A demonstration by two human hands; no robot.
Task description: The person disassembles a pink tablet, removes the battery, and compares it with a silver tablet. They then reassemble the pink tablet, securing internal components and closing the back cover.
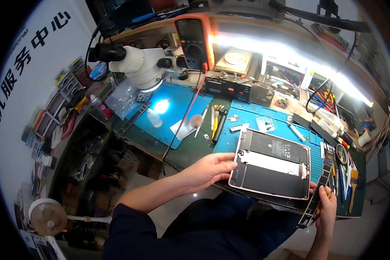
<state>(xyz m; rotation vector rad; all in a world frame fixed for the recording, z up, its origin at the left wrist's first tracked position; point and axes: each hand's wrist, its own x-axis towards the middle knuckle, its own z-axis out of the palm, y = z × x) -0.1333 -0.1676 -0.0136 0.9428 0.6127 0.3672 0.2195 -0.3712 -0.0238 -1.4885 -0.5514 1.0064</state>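
Note:
A tablet with its screen off (273,165) is at the bench's front edge, showing two black battery cells and a pale strip between them. My left hand (210,172) grips its left edge, fingers closed at the rim and thumb hidden. At the tablet's lower right corner, my right hand (326,206) is closed around a long dark strip with rectangular openings (323,177). That strip slants from the tool pile down past the bench edge. Beneath the tablet lies a blue work mat (247,113).
A microscope (138,65) stands over a second blue mat (184,102) at left. An orange multimeter (195,41) leans at the back, its red lead (188,112) crossing the bench. Brushes (354,186) and tweezers crowd the right. A white fan (47,216) is at lower left.

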